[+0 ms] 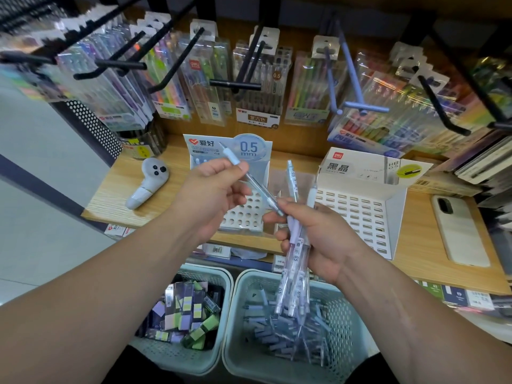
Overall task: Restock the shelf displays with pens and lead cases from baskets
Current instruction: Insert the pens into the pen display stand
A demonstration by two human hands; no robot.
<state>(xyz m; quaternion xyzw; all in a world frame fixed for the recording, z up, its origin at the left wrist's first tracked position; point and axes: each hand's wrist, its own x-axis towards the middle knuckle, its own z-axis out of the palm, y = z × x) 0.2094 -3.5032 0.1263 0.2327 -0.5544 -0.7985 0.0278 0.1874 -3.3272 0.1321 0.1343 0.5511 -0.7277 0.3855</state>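
My left hand pinches one clear pen with a pale blue grip, held slanted over the white pen display with round holes. My right hand grips a bundle of several clear pens, tips pointing down over the right basket. The single pen's lower end touches the bundle near my right fingers. That pale green basket holds many more pens. The left basket holds lead cases. A second white display with rectangular slots stands to the right on the shelf.
On the wooden shelf lie a white controller at the left and a phone at the right. Packaged pen sets hang from black pegs above. A round tub of pens stands at the back left.
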